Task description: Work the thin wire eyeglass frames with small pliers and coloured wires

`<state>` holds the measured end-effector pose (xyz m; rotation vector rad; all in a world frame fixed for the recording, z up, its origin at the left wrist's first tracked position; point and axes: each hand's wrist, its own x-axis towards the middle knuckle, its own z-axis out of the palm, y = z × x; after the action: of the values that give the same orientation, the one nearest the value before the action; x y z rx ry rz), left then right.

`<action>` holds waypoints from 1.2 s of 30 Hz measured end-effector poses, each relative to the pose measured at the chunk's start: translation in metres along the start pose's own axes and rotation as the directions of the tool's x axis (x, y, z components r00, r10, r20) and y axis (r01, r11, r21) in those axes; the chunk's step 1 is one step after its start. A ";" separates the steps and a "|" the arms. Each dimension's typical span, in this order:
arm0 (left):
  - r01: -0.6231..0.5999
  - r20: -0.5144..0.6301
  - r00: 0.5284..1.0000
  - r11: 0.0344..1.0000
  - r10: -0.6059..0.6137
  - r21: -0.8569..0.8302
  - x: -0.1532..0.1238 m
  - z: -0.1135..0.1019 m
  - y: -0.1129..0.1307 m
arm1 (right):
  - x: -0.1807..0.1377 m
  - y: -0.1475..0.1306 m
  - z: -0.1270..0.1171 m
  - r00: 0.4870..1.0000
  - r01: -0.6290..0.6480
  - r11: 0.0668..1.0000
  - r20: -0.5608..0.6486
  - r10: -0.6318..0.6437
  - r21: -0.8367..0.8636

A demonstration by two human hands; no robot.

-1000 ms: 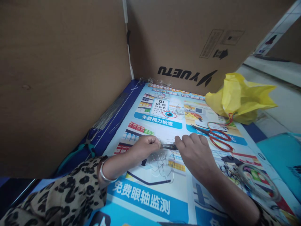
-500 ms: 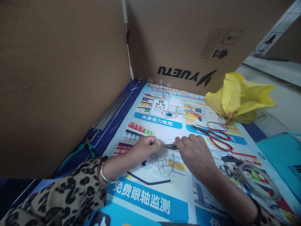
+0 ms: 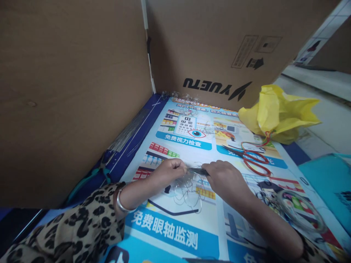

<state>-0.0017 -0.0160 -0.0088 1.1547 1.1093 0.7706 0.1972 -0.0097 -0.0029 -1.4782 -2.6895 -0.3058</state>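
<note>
My left hand (image 3: 174,170) is closed in a pinch on thin wire (image 3: 189,193), whose loose loops spread over the printed sheet below. Facing it, my right hand (image 3: 223,179) grips a pair of dark needle-nose pliers (image 3: 199,171); their handles are hidden in my palm. The pliers' tips point left and meet the wire at my left fingertips. Whether the jaws are fully closed is too small to see.
Red-handled scissors (image 3: 255,160) lie to the right, near a yellow bag (image 3: 276,113). A coil of wire (image 3: 301,212) rests at the lower right. Teal-handled pliers (image 3: 101,170) and straight wires (image 3: 126,135) lie left. Cardboard (image 3: 208,44) walls the back and left.
My right hand has turned slightly, its fingers lying flatter over the pliers, whose tips tilt a little differently. The wire loops below have shifted slightly. My left hand stays nearly in place.
</note>
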 end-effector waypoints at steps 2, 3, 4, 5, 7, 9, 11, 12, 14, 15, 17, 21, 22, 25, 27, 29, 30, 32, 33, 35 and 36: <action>-0.006 0.006 1.000 1.000 0.006 0.005 0.000 -0.001 0.001 | 0.001 0.001 -0.001 0.999 -0.027 0.999 0.044 0.025 0.035; -0.011 0.010 1.000 1.000 0.011 0.012 0.001 -0.001 0.001 | 0.002 0.001 -0.001 0.998 -0.034 0.999 0.056 0.031 0.040; -0.012 0.016 1.000 1.000 0.012 0.013 0.001 -0.001 0.001 | 0.002 0.001 -0.001 0.997 -0.036 0.999 0.063 0.033 0.041; -0.007 0.027 1.000 1.000 0.006 0.008 0.001 -0.002 0.001 | 0.003 0.002 -0.001 0.997 -0.033 0.999 0.065 0.031 0.040; 0.014 0.049 0.999 1.000 -0.013 -0.009 0.002 -0.002 0.001 | 0.004 0.002 -0.001 0.998 -0.024 0.999 0.058 0.022 0.029; 0.026 0.062 0.998 1.000 -0.025 -0.007 0.002 -0.003 0.001 | 0.005 0.003 -0.002 0.999 -0.009 1.000 0.045 0.009 0.012; 0.011 0.064 0.998 1.000 -0.012 0.021 0.003 -0.004 0.000 | 0.004 0.003 -0.002 1.000 0.006 1.000 0.030 -0.006 -0.009; -0.001 0.065 0.998 0.999 -0.001 0.037 0.004 -0.004 0.000 | 0.004 0.003 -0.003 1.000 0.016 1.000 0.022 -0.016 -0.018; -0.025 0.074 0.997 0.997 0.019 0.070 0.005 -0.005 -0.002 | 0.003 0.003 -0.004 0.999 0.038 0.999 0.009 -0.037 -0.035; -0.031 0.080 0.997 0.996 0.024 0.087 0.005 -0.006 -0.002 | 0.003 0.003 -0.005 0.999 0.047 0.998 0.006 -0.046 -0.041; -0.043 0.092 0.995 0.991 0.031 0.127 0.006 -0.007 -0.004 | 0.003 0.002 -0.005 0.998 0.060 0.997 0.012 -0.059 -0.048; -0.097 0.102 0.992 0.970 0.076 0.222 0.006 -0.007 -0.006 | 0.002 0.000 -0.006 0.997 0.070 0.996 0.037 -0.068 -0.051; -0.107 0.102 0.991 0.964 0.085 0.244 0.006 -0.006 -0.006 | 0.002 0.000 -0.006 0.997 0.070 0.996 0.041 -0.068 -0.052; -0.129 0.086 0.990 0.947 0.108 0.294 0.006 -0.004 -0.006 | 0.001 -0.001 -0.005 0.997 0.071 0.996 0.040 -0.069 -0.061; -0.126 0.064 0.992 0.946 0.112 0.299 0.006 -0.003 -0.005 | 0.001 -0.001 -0.004 0.997 0.068 0.995 0.026 -0.066 -0.071; -0.100 0.045 0.995 0.959 0.092 0.265 0.005 -0.003 -0.004 | 0.001 -0.001 -0.003 0.998 0.061 0.995 0.010 -0.061 -0.077; -0.087 0.039 0.996 0.966 0.080 0.244 0.004 -0.002 -0.003 | 0.001 -0.001 -0.003 0.998 0.059 0.995 0.004 -0.059 -0.078; -0.072 0.039 0.997 0.975 0.065 0.208 0.003 -0.002 -0.001 | 0.002 0.000 -0.003 0.998 0.058 0.995 -0.002 -0.058 -0.081; -0.073 0.042 0.997 0.977 0.066 0.199 0.003 -0.002 -0.001 | 0.002 0.000 -0.004 0.998 0.059 0.995 -0.001 -0.059 -0.083; -0.085 0.047 0.996 0.977 0.078 0.194 0.002 -0.001 0.000 | 0.001 0.002 -0.006 0.998 0.056 0.994 0.003 -0.056 -0.090; -0.090 0.046 0.996 0.977 0.083 0.193 0.002 -0.001 0.000 | 0.001 0.002 -0.008 0.999 0.053 0.994 0.006 -0.052 -0.093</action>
<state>-0.0019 -0.0142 -0.0089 1.3846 1.1273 0.7156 0.1984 -0.0094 0.0053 -1.4337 -2.7562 -0.4374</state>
